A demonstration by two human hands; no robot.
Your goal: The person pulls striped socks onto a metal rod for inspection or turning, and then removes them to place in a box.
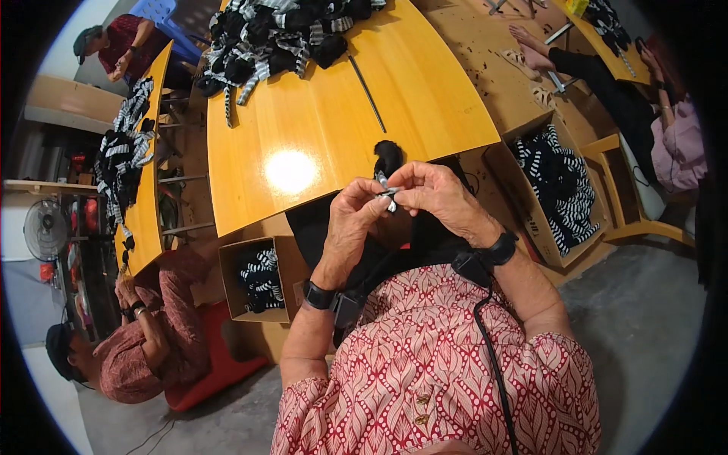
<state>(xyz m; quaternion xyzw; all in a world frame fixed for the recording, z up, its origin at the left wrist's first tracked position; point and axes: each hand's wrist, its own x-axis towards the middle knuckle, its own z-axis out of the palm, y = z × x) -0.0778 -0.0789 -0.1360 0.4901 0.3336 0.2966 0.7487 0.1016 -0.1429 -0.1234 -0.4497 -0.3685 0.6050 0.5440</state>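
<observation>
In front of me, just past the near edge of the yellow table, my left hand [355,212] and my right hand [440,196] meet with bent, closed fingers. Between their fingertips they pinch a small soft fabric piece [389,157], black at its far end and grey-white where I grip it. The black end curls up onto the table edge. My fingers partly cover the pinched end, so its exact shape is hard to make out.
The yellow table [425,83] bears a heap of black-and-striped fabric pieces [280,34] and a thin dark rod [368,95]. Cardboard boxes of striped pieces stand left [288,265] and right [523,220]. People sit at side tables [155,189].
</observation>
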